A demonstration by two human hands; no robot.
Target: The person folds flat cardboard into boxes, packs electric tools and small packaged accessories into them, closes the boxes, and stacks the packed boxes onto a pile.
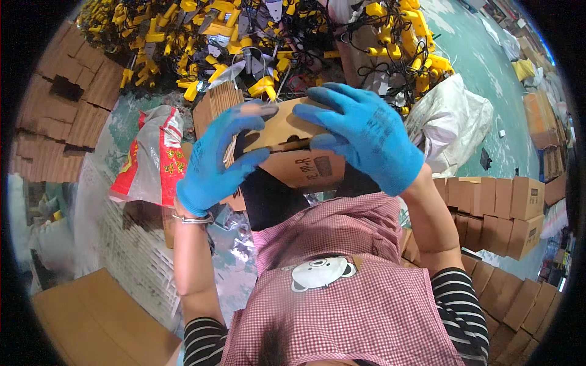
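A small brown cardboard box (302,168) rests over my lap, tilted, with dark print on its front face. Its top flap looks closed or nearly closed, with a dark gap along the front edge. My left hand (221,157), in a blue glove, curves round the box's left end, thumb at the front edge and fingers at the top. My right hand (369,135), also gloved in blue, lies over the top right with its fingers spread and its thumb at the front edge. The underside of the box is hidden.
A large heap of yellow tools with black cords (232,36) lies ahead. Flat cardboard (217,107) stands behind my left hand, near a red and white sack (152,158). A white sack (452,125) is at the right. Rows of closed boxes (494,198) stand lower right.
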